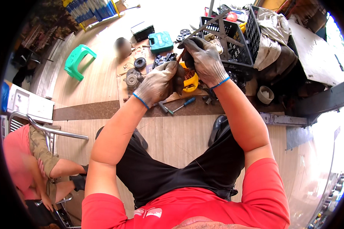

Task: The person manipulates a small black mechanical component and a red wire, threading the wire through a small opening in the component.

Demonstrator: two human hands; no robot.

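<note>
Grey work gloves with blackened fingers and blue cuffs cover both my hands, raised close together in front of me. My left hand (160, 82) is closed, and my right hand (204, 59) is curled with its fingers bent inward. Between their fingertips runs a thin copper-coloured wire (180, 56); its ends are hidden in the gloves. Below and just behind the hands stands a yellow container (192, 84) with reddish copper wire in it. On the floor nearer me lie a screwdriver with a blue handle (189, 101) and a hammer (163, 107).
Motor parts (133, 78), a black ring (140, 63) and a teal tool case (160, 41) lie on cardboard ahead. Black crates (233, 45) stand at right, near a white basket (265, 94). A green stool (80, 61) stands left. Another person (30, 160) sits at lower left.
</note>
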